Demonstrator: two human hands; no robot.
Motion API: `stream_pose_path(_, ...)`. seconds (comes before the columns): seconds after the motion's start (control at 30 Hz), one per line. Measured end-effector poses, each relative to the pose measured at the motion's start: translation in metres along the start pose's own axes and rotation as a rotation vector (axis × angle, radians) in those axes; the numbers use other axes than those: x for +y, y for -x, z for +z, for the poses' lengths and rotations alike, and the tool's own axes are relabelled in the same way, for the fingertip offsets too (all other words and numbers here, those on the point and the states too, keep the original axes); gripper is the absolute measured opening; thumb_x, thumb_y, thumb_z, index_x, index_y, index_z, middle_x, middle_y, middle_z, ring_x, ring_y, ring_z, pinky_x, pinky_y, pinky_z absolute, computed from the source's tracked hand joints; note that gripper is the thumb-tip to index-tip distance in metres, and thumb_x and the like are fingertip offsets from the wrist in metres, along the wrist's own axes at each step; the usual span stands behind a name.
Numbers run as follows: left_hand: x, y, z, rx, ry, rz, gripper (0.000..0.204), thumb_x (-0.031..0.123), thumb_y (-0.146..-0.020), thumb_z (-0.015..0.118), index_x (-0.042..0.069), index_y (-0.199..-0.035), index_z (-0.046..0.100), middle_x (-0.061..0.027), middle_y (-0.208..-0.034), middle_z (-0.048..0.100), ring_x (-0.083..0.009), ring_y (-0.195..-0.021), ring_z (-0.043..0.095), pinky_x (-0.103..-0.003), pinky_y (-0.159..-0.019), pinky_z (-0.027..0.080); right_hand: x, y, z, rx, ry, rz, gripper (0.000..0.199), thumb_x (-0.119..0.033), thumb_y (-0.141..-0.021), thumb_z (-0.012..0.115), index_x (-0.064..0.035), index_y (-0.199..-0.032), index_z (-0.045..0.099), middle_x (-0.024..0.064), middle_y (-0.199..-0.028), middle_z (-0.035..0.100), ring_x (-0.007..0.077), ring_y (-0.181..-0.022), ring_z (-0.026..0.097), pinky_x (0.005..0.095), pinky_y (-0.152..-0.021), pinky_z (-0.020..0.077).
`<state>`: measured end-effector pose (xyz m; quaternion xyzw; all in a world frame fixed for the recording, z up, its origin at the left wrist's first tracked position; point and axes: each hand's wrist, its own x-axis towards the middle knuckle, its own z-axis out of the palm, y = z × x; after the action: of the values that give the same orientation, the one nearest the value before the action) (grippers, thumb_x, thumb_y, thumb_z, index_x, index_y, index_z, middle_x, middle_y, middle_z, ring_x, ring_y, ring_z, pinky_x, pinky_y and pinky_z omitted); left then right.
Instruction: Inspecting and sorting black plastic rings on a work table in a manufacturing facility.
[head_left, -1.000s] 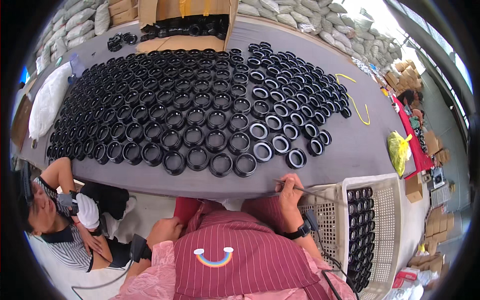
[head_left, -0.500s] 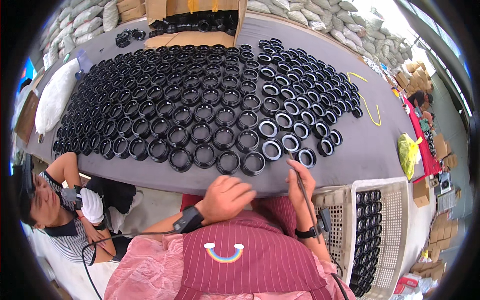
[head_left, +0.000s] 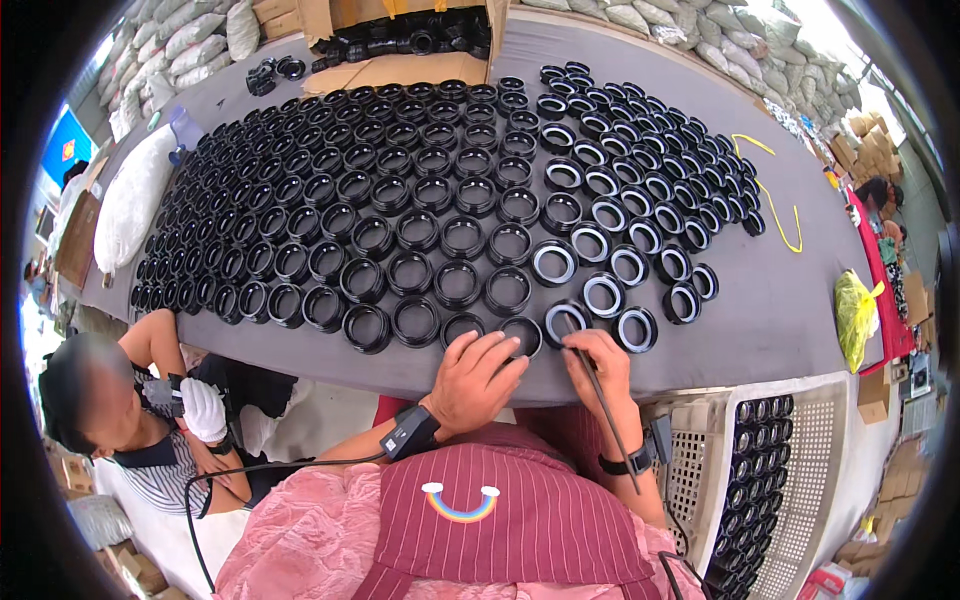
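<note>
Rows of black rings (head_left: 368,349) cover the grey table. Those on the right, such as one white-lined ring (head_left: 553,328) at the front, show a white inner band. My right hand (head_left: 601,372) grips a thin dark rod (head_left: 610,415), its upper tip at that ring's opening and its lower end pointing back along my forearm. My left hand (head_left: 476,383) is open, fingers forward and slightly apart, at the near edge of the black rings. Its fingertips partly cover two front-row rings; whether they touch them I cannot tell.
A light plastic crate (head_left: 812,480) of stacked black rings stands at my right. A cardboard box (head_left: 390,77) of black parts is at the far edge. Yellow strips (head_left: 768,200) and a yellow-green bag (head_left: 856,320) lie at right. Another person (head_left: 150,420) sits at left.
Both hands have moved forward over the table edge. The left fingers now reach the front rings. The rod's tip has shifted to the nearest white-lined ring. The view has shifted slightly.
</note>
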<state>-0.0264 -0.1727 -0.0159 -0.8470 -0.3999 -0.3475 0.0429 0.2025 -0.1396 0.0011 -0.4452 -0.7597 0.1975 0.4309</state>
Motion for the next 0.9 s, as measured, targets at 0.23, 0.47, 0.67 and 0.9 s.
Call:
stream_pose_path(0.23, 0.007, -0.003, 0.003, 0.060, 0.083, 0.081, 0.030, 0.021, -0.078, 0.071, 0.014, -0.107, 0.068, -0.0042, -0.119, 0.064, -0.0220, -0.115, 0.056, -0.044, -0.105, 0.035, -0.005, 0.035, -0.020, -0.044, -0.097, 0.043, 0.026, 0.006, -0.074, 0.070, -0.0036, -0.097, 0.065, 0.0129, -0.090, 0.069, 0.0313, -0.082, 0.066, 0.0373, -0.073, 0.0528)
stream_pose_path(0.47, 0.006, -0.003, 0.003, 0.074, 0.024, 0.119, 0.038, 0.027, -0.078, 0.073, 0.013, -0.113, 0.065, -0.0070, -0.125, 0.061, -0.0264, -0.119, 0.053, -0.050, -0.106, 0.031, -0.006, 0.037, -0.018, -0.069, -0.083, -0.040, 0.028, 0.006, -0.073, 0.071, -0.0027, -0.098, 0.065, 0.0133, -0.091, 0.069, 0.0316, -0.081, 0.066, 0.0375, -0.071, 0.0525)
stream_pose_path(0.67, -0.003, -0.003, -0.012, -0.133, -0.080, -0.151, 0.050, 0.035, -0.077, 0.073, 0.011, -0.120, 0.062, -0.0147, -0.131, 0.053, -0.0356, -0.125, 0.046, -0.055, -0.105, 0.030, 0.001, 0.054, -0.019, 0.036, -0.101, 0.029, 0.029, 0.006, -0.072, 0.073, -0.0029, -0.098, 0.067, 0.0130, -0.091, 0.068, 0.0253, -0.081, 0.066, 0.0334, -0.073, 0.0520)
stream_pose_path(0.9, 0.004, -0.009, -0.002, -0.041, 0.108, -0.172, 0.034, 0.013, -0.073, 0.076, 0.010, -0.106, 0.067, -0.0143, -0.121, 0.056, -0.0352, -0.113, 0.051, -0.047, -0.093, 0.041, 0.002, 0.083, -0.035, 0.265, -0.141, 0.118, 0.030, 0.010, -0.076, 0.071, -0.0031, -0.103, 0.065, 0.0111, -0.099, 0.066, 0.0182, -0.088, 0.062, 0.0289, -0.079, 0.0491)
